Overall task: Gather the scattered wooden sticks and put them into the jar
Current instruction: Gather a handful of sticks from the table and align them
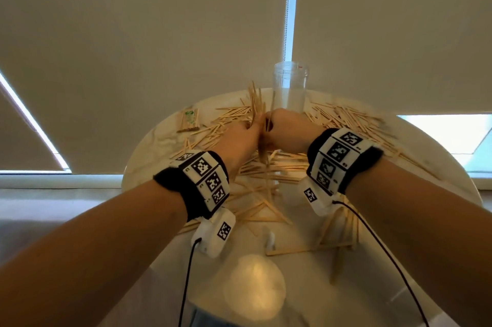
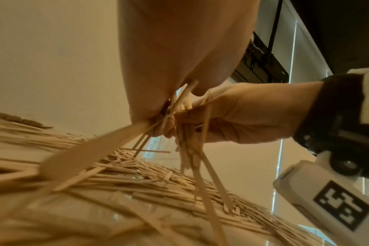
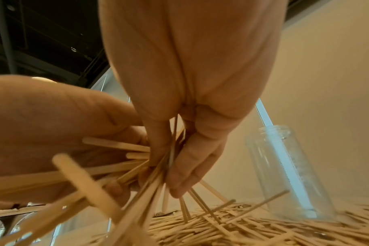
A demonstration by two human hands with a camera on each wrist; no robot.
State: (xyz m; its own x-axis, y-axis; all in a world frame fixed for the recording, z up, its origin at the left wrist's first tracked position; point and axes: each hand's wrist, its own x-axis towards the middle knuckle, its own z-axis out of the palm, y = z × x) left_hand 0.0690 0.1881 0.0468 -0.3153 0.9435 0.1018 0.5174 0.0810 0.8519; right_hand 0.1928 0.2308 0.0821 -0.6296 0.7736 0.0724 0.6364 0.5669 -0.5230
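Wooden sticks (image 1: pixel 269 175) lie scattered all over a round pale table (image 1: pixel 149 156). A clear jar (image 1: pixel 290 87) stands upright and without a lid at the table's far edge, also seen in the right wrist view as the jar (image 3: pixel 284 174). My left hand (image 1: pixel 241 137) and right hand (image 1: pixel 286 128) meet just in front of the jar. Together they grip a bundle of sticks (image 1: pixel 263 127) lifted off the table. Its ends splay out above and below the fingers, as the bundle (image 2: pixel 185 133) shows from the left wrist. The jar looks empty.
A small packet with a green label (image 1: pixel 190 119) lies at the table's far left. A small white object (image 1: pixel 270 240) sits near the front among the sticks. Blinds hang right behind the table. Black cables run from both wristbands.
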